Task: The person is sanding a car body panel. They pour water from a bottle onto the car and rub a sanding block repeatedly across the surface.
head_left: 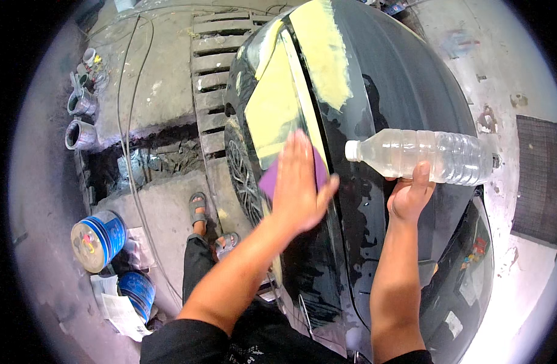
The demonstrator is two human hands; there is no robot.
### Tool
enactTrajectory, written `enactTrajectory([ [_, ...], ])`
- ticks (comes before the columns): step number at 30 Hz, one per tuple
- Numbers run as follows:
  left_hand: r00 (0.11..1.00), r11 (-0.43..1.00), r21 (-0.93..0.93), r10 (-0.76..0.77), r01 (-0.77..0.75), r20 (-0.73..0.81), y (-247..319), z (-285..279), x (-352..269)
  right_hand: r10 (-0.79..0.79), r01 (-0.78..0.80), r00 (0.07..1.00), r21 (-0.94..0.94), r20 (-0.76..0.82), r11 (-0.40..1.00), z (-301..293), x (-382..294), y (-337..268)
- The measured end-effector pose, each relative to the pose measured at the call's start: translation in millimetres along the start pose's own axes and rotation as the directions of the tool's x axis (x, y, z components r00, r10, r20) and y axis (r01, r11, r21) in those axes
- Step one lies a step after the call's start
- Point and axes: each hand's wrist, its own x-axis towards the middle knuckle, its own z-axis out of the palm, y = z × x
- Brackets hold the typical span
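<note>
My left hand point(299, 191) lies palm down with its fingers stretched out, pressing a purple abrasive sheet point(270, 181) against the side panel of a dark car point(406, 95). Most of the sheet is hidden under the palm. Yellow body filler point(274, 111) coats the panel just beyond my fingertips, and another yellow patch point(321, 50) covers the hood across the dark panel gap. My right hand point(412, 195) grips a clear plastic bottle point(460, 157) from below, sideways above the hood. Its white cap point(352, 150) points left. Wet patches show on the dark paint.
A slatted drain cover point(214, 63) and a broken-open pit point(169, 159) lie left of the car. Cables point(129, 136) run across the floor. Blue buckets point(139, 291), papers point(119, 314) and small pots point(81, 135) stand at the left. A dark mat point(538, 182) lies at the right.
</note>
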Motion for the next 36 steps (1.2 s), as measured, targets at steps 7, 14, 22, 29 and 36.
enactTrajectory([
  [7,0.993,0.998,-0.035,0.048,-0.045,0.104,9,-6,-35,0.010,-0.010,1.000,-0.002,0.018,1.000,-5,-1,0],
  [14,0.999,0.998,0.049,0.030,-0.031,0.021,-27,-12,31,-0.002,0.005,0.997,-0.027,0.083,1.000,-5,-3,3],
  [22,0.987,0.997,-0.017,0.071,-0.069,0.146,-3,-9,-38,0.019,-0.018,0.996,-0.014,0.089,1.000,-5,-3,-2],
  [29,0.990,0.999,0.050,-0.008,0.001,0.137,-20,-12,21,-0.013,0.010,0.995,0.031,0.100,0.999,-21,-5,14],
  [36,0.974,0.995,0.098,-0.019,-0.003,0.224,-18,-12,-10,-0.021,0.017,0.990,0.032,0.140,0.999,-19,-4,13],
])
